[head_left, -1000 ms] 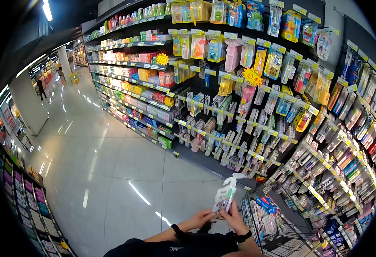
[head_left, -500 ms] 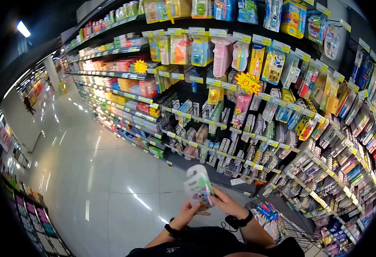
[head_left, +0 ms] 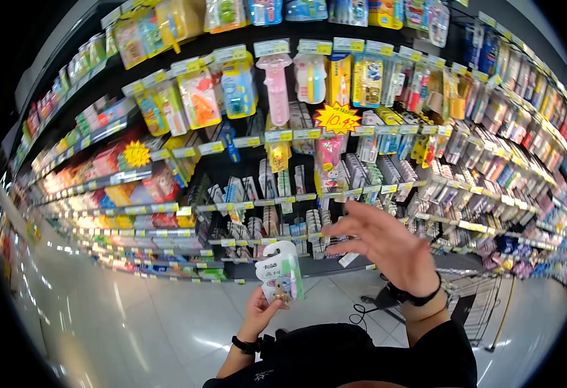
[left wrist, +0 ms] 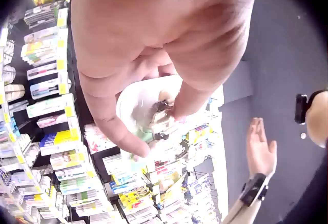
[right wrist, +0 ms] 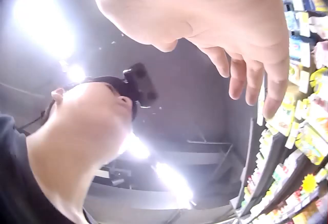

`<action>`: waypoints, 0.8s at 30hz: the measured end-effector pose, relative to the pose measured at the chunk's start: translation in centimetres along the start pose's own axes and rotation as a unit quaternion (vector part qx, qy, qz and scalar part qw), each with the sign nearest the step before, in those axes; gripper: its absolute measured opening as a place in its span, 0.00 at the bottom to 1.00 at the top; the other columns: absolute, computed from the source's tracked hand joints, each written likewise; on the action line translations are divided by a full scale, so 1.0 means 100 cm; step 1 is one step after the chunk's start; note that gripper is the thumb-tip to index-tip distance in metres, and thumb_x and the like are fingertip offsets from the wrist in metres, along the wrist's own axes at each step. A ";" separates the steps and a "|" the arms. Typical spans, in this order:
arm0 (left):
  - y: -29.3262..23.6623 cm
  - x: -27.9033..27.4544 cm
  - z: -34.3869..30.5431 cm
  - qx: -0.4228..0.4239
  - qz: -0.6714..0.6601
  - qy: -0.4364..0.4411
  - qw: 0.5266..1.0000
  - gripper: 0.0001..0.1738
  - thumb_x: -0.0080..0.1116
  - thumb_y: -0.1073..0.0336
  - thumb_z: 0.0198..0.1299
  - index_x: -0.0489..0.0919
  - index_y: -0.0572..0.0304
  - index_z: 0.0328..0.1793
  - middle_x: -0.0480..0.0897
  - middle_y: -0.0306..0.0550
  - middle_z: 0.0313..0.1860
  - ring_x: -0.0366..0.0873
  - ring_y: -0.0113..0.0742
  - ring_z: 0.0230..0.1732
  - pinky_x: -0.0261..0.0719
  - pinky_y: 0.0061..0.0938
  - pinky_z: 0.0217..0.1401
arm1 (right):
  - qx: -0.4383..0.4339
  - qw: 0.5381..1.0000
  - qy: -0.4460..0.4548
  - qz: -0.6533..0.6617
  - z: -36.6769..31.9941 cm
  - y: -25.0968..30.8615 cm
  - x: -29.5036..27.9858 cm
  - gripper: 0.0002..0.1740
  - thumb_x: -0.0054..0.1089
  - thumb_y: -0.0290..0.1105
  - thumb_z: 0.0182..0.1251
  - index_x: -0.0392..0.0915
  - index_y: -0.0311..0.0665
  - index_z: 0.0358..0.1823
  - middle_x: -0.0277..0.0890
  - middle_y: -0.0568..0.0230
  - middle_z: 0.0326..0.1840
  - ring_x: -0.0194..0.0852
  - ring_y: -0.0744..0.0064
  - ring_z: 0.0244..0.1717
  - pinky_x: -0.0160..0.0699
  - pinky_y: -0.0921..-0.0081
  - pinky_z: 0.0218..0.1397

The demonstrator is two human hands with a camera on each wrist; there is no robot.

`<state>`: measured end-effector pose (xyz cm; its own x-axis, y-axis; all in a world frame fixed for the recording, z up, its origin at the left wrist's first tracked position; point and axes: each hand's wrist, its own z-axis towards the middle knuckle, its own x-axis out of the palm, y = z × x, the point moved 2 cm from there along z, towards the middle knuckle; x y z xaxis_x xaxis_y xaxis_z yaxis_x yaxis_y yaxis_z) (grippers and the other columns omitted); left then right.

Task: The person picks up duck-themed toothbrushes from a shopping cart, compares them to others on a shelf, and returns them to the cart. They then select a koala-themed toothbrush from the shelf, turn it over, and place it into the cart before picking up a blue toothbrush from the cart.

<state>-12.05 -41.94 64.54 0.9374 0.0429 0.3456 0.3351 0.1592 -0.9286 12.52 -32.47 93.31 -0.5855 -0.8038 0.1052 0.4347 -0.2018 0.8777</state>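
The left hand (head_left: 258, 313) holds a small blister pack (head_left: 279, 272) up in front of the person's chest, low in the middle of the head view. Thumb and fingers pinch the pack near its lower edge. The left wrist view shows the thumb on one side and a fingertip on the other, with a little printed figure between them. The pack stands upright with its rounded white top uppermost, and a green and pink item shows behind the clear plastic. It touches nothing but that hand and is held in the air above the floor (head_left: 135, 323), short of the shelves (head_left: 283, 194).

The right hand (head_left: 385, 246) is raised just to the right of the pack and a little higher, apart from it. It holds nothing. Its fingers are spread and nearly straight, pointing left toward the shelves. A dark wristband (head_left: 417, 297) sits on its wrist.

Behind the hands, the shelves carry rows of packs hanging on pegs, with yellow price tags along the rails. A yellow star-shaped price sign (head_left: 336, 118) hangs above the right hand. A wire shopping cart (head_left: 484, 304) stands on the floor at the lower right, beside the person.
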 end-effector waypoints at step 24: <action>0.056 0.090 0.014 -0.012 -0.084 -0.124 0.989 0.14 0.54 0.69 0.73 0.70 0.57 0.61 0.83 0.41 0.51 0.83 0.27 0.45 0.89 0.28 0.37 | -0.451 0.885 -0.108 -0.028 -0.070 0.084 0.089 0.20 0.51 0.39 0.78 0.76 0.30 0.61 0.82 0.35 0.52 0.86 0.34 0.47 0.87 0.47 0.51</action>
<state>-1.83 -39.30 62.61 0.8173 0.2578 0.5153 0.4897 0.1605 -0.8570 15.75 -45.25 98.35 -0.6979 -0.6723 0.2468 0.7138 -0.6808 0.1640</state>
